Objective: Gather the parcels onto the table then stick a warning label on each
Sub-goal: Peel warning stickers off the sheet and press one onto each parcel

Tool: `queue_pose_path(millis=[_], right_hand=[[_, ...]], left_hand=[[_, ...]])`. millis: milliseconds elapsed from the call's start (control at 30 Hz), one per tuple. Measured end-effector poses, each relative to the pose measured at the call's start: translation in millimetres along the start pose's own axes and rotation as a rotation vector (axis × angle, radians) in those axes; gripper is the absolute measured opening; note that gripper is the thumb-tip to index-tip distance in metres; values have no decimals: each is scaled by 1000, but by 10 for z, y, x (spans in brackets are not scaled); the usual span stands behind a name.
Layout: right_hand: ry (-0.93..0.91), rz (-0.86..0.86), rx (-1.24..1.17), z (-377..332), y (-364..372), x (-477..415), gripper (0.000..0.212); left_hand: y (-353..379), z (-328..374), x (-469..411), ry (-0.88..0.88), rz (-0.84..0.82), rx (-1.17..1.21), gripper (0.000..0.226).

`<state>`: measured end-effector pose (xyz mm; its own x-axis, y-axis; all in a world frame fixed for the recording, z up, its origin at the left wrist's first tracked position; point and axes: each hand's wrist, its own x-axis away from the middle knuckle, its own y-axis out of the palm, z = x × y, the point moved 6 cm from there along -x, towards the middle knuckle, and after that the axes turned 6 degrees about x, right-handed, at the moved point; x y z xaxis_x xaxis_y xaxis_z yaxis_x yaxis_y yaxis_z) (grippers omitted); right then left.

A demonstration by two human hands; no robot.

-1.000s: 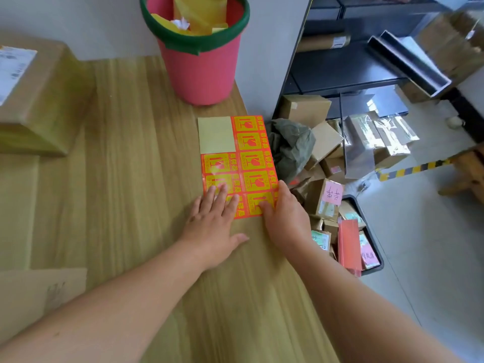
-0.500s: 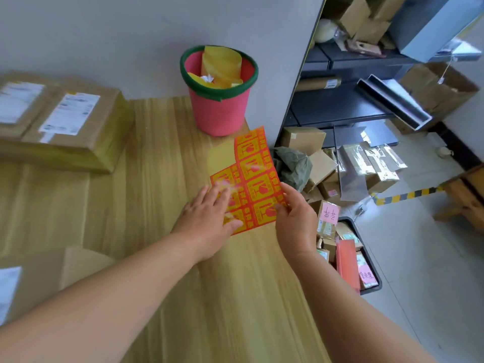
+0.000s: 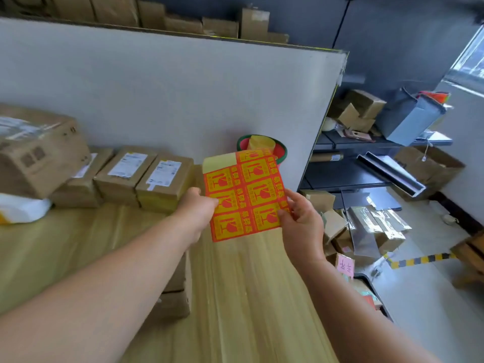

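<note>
The thin orange-and-yellow sheet of warning labels (image 3: 243,195) is up in the air over the pale wooden table (image 3: 248,297), near its right edge. The left hand (image 3: 195,213) pinches its left edge and the right hand (image 3: 301,226) its right. It looks light and floppy, so I'd peel from a label corner. Brown cardboard parcels (image 3: 146,179) line the far edge.
</note>
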<state>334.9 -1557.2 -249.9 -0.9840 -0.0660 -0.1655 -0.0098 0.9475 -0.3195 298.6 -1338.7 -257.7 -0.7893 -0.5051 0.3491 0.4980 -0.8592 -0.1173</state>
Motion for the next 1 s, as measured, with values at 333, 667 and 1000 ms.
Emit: queue_pose_path(millis=[333, 667, 1000], right_hand=[[1, -32, 38, -434, 416, 310, 45], [120, -137, -195, -1078, 567, 74, 41], [197, -204, -309, -1231, 535, -121, 12]], left_hand=[[-785, 384, 264, 14, -39, 412, 15], [-1077, 503, 566, 123, -249, 77, 14], [-1145, 650, 539, 223, -208, 57, 18]])
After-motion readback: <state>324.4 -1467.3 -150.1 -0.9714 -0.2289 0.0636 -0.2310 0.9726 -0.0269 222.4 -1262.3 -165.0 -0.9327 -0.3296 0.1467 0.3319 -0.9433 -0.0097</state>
